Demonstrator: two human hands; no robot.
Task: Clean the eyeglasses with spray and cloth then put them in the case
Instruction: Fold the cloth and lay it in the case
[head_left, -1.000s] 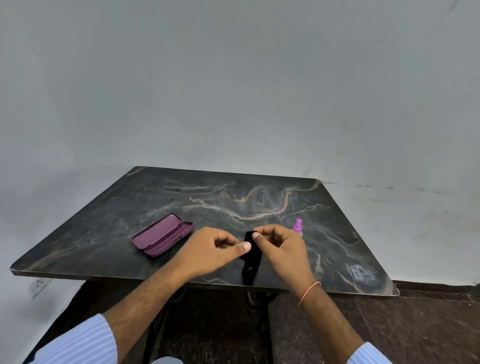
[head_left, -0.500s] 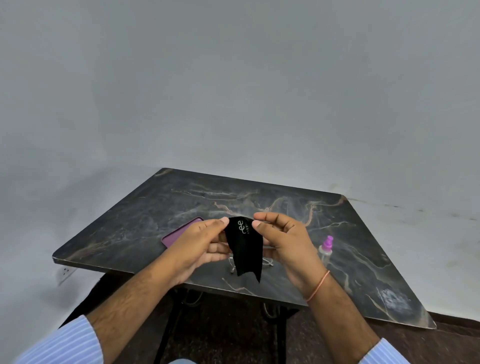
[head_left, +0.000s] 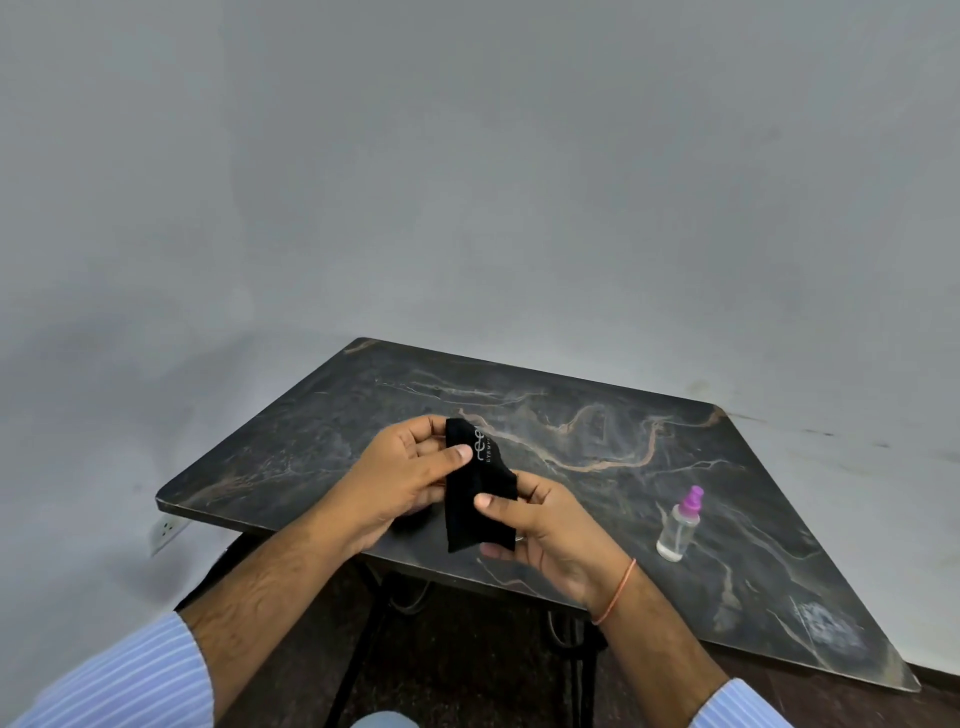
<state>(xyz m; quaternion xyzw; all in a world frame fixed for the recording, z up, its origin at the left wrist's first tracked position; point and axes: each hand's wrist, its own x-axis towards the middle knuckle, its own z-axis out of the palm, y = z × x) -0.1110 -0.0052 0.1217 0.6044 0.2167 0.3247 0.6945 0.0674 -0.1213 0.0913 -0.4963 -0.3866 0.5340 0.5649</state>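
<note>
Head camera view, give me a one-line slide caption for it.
Both hands, left and right, pinch a black cloth above the marble table, spray bottle standing nearby.

black cloth: hanging, white logo; spray bottle: clear, purple top, upright on table's right

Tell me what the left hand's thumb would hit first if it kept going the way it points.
The black cloth: the left hand already pinches it, thumb pointing right. Beyond it, probably only bare table.

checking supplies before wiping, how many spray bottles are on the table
1. The spray bottle with the purple top stands upright on the marble-patterned table, to the right of the right hand. Another could be hidden behind the hands or the black cloth.
</note>
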